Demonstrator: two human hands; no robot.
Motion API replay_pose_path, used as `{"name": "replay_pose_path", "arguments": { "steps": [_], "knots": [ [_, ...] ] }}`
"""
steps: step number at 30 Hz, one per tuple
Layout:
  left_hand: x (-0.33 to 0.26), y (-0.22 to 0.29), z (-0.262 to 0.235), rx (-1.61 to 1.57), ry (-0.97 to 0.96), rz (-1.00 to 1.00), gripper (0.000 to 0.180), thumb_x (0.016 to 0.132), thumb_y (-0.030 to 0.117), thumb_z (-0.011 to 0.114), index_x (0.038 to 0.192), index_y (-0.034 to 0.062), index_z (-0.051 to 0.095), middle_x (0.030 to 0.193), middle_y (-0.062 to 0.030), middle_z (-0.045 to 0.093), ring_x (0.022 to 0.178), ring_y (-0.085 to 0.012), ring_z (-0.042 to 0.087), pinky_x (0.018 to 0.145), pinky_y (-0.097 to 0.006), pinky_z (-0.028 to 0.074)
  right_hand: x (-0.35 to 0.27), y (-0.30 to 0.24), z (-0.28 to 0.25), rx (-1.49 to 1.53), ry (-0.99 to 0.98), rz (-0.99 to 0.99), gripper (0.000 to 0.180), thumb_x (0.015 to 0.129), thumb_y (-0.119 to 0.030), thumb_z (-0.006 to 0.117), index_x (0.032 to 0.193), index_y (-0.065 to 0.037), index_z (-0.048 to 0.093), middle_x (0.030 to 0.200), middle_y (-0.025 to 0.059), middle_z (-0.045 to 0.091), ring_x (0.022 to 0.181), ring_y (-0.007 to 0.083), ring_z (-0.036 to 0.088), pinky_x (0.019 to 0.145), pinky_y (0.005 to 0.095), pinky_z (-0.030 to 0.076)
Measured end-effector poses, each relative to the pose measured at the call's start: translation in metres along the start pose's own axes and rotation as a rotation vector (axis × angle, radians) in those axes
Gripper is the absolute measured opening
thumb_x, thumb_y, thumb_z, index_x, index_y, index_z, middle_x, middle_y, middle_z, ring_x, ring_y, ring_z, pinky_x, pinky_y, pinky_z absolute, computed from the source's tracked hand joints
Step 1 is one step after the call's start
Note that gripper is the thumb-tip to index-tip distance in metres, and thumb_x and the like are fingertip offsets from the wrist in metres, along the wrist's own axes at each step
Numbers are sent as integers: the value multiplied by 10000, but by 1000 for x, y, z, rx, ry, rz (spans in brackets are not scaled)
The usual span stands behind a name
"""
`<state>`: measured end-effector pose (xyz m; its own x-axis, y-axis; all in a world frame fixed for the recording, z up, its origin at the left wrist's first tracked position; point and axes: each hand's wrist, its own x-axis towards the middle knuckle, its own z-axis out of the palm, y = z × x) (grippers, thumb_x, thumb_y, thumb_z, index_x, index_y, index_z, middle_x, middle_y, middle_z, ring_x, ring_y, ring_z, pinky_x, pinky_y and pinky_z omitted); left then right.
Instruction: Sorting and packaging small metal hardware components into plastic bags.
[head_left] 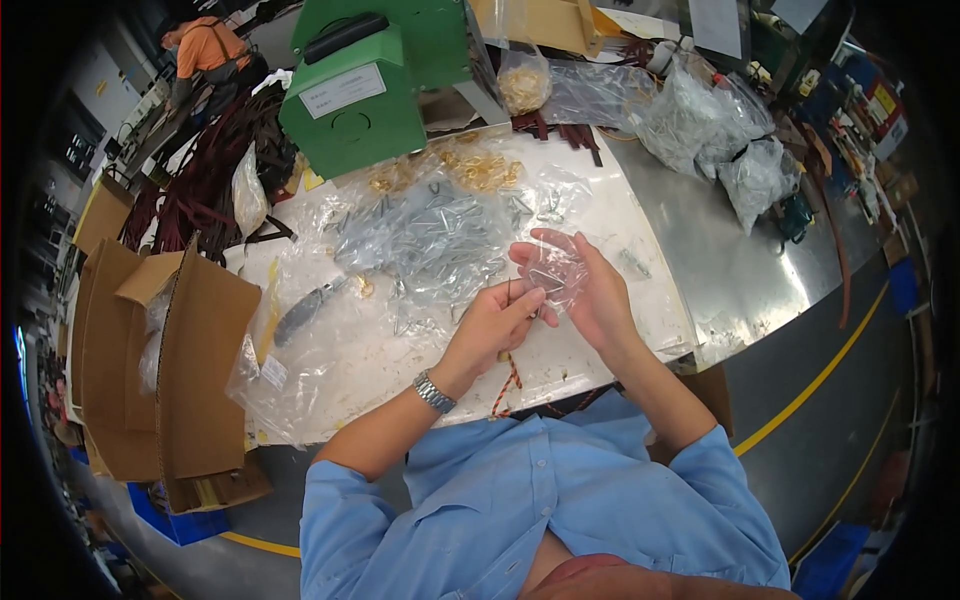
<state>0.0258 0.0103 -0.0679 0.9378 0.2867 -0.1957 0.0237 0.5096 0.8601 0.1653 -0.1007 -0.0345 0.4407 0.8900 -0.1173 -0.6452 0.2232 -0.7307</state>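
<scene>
Over the table's right part, both my hands are at a small clear plastic bag (562,277). My left hand (497,322), with a metal watch on its wrist, is closed in a pinch at the bag's near left edge. My right hand (603,305) is turned palm up and holds the bag across its palm and curved fingers. Thin metal lines show at the bag, too small to make out. Just beyond my hands, a pile of silver bent-wire pieces (440,235) lies on clear plastic. Gold-coloured metal pieces (490,175) lie behind it.
A green machine (360,120) stands at the table's far edge. An open cardboard box (205,370) is at the left, near dark red straps (190,190). Filled clear bags (690,120) sit on the metal surface at the right. A person in orange (210,48) works far left.
</scene>
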Motion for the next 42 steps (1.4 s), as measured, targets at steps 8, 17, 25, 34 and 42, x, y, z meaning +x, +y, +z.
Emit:
{"name": "replay_pose_path", "arguments": {
  "steps": [8, 17, 25, 34, 42],
  "knots": [
    [1, 10, -14, 152, -59, 25, 170, 1071, 191, 622, 1091, 40, 697, 953, -51, 775, 510, 14, 334, 455, -181, 253, -10, 5, -22, -374, -7, 41, 461, 1137, -290, 475, 1407, 68, 579, 1324, 210, 713, 1136, 265, 726, 954, 367, 576],
    [3, 12, -20, 168, 3, 78, 179, 1022, 172, 713, 1093, 14, 757, 928, -26, 753, 528, 1, 374, 470, -195, 270, -9, -5, -30, -74, 178, -46, 475, 1148, -337, 469, 1397, 52, 581, 1366, 231, 685, 1262, 327, 685, 1087, 456, 538],
    [-3, 20, -3, 198, 150, 206, 256, 1048, 169, 676, 1223, 4, 763, 924, 1, 768, 553, 16, 380, 502, -187, 284, -8, 8, -17, -88, 131, -47, 486, 1145, -365, 486, 1395, 37, 593, 1313, 210, 712, 1177, 294, 725, 1066, 407, 555],
    [-5, 6, 0, 561, 305, 299, 199, 1032, 177, 685, 1079, 3, 769, 782, -26, 761, 588, -12, 488, 535, -232, 364, -15, 26, -9, -46, 123, -61, 454, 1156, -332, 467, 1444, 9, 554, 1312, 196, 710, 1163, 233, 716, 1018, 374, 570],
    [-2, 11, -2, 467, 162, 82, 252, 1034, 193, 695, 844, 32, 737, 739, -4, 721, 558, -8, 439, 503, -223, 334, -23, 37, -8, -50, 58, -81, 457, 1122, -237, 549, 1503, 6, 480, 1363, 203, 688, 1136, 203, 710, 966, 350, 576]
  ]
}}
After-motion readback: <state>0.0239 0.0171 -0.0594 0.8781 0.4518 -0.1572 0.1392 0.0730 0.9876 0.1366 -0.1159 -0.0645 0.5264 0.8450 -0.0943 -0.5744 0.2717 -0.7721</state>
